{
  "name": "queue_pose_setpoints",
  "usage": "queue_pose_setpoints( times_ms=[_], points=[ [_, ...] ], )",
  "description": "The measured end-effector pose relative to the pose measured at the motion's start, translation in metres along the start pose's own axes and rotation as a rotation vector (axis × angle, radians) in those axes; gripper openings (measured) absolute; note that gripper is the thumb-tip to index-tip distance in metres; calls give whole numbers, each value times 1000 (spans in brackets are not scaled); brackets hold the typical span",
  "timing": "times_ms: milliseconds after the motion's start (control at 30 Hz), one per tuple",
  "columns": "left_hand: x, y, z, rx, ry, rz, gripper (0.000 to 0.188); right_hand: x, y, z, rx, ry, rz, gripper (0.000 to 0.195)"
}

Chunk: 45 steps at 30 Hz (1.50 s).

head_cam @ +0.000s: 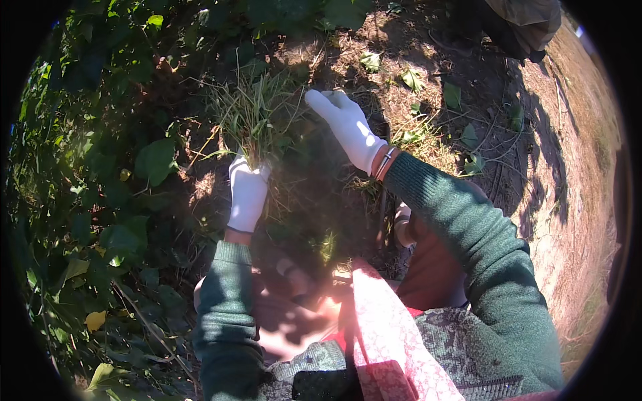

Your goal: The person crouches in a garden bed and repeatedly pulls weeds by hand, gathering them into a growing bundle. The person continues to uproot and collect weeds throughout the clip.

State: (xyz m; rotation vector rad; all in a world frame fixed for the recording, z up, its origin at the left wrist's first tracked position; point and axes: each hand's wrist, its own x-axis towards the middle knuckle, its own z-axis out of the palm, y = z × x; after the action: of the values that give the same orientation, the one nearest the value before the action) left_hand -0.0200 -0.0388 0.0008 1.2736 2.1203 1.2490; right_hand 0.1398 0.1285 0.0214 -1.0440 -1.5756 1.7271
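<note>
My left hand (pixel 248 193), in a white knit glove, is closed around the base of a tuft of green grass (pixel 253 113). The blades fan out upward, away from me, with some dry strands hanging below the fist. To the right of the tuft, my right hand (pixel 338 115) is raised in a matching white glove. Its fingers are bent, and the glove hides whether anything is between them. Shaded soil (pixel 326 175) lies under both hands, blurred in the middle of the view.
Dense leafy vines (pixel 90 165) cover the left side. Loose grass (pixel 426 143) and fallen leaves (pixel 412 79) lie to the right. A thin dark rod (pixel 383 225) is beside my foot (pixel 402 225). Khaki cloth (pixel 526 22) shows at upper right. A pink patterned cloth (pixel 383 326) hangs before me.
</note>
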Motion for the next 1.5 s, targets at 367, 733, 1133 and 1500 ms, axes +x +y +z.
queue_pose_setpoints(
  times_ms=[367, 733, 1133, 1500],
  points=[
    [1, -7, 14, 47, -4, 78, 15, -8, 51, 11, -505, -361, -227, 24],
    [-14, -9, 20, -599, -87, -362, 15, -28, 36, 15, -1016, -302, -536, 21],
    [-4, -3, -3, 24, -40, 30, 23, -9, 66, 19, -504, -618, -542, 9],
    [-2, -26, -9, 505, 87, 87, 56, -90, 41, 25, -529, -666, -705, 14]
  ],
)
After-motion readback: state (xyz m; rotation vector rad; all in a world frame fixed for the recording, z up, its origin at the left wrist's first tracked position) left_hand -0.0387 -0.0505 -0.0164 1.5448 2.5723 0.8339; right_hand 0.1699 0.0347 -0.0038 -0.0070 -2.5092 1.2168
